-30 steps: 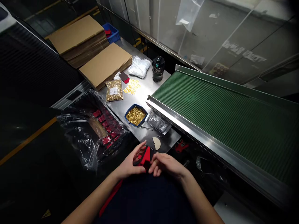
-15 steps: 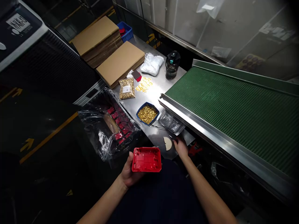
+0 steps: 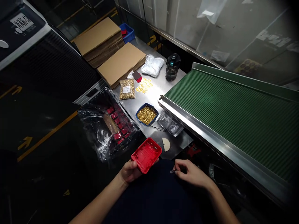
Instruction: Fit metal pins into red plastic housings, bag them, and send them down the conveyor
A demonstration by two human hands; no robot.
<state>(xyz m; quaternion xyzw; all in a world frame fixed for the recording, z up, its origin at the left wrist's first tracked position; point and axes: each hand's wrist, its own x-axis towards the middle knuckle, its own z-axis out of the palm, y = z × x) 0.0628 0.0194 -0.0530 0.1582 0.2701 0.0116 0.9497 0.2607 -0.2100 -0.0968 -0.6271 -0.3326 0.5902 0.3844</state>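
A red plastic housing (image 3: 146, 155) with ribs and small posts inside rests in my left hand (image 3: 131, 172), tilted, its hollow side up. The thumb lies on its near left corner. My right hand (image 3: 190, 172) is just to the right of the housing, apart from it. Thumb and forefinger pinch a small grey piece (image 3: 172, 171), too small to name. Ahead on the metal table stands a blue tray (image 3: 138, 119) of small gold-coloured metal parts (image 3: 146, 115). Tweezers (image 3: 158, 128) lie at its near right side, and a cream half-round piece (image 3: 166, 144) lies nearer me.
A green ribbed conveyor belt (image 3: 221, 109) with a metal edge runs along the right. At left, a plastic-lined box (image 3: 108, 155) holds several red parts. Cardboard stacks (image 3: 122, 63), a bag of gold parts (image 3: 127, 89), white bags (image 3: 153, 65) and a dark jug (image 3: 173, 67) occupy the back.
My right hand has drawn back from the table toward my body, with a small grey piece in its fingertips. My left hand has turned and tilted the red housing.
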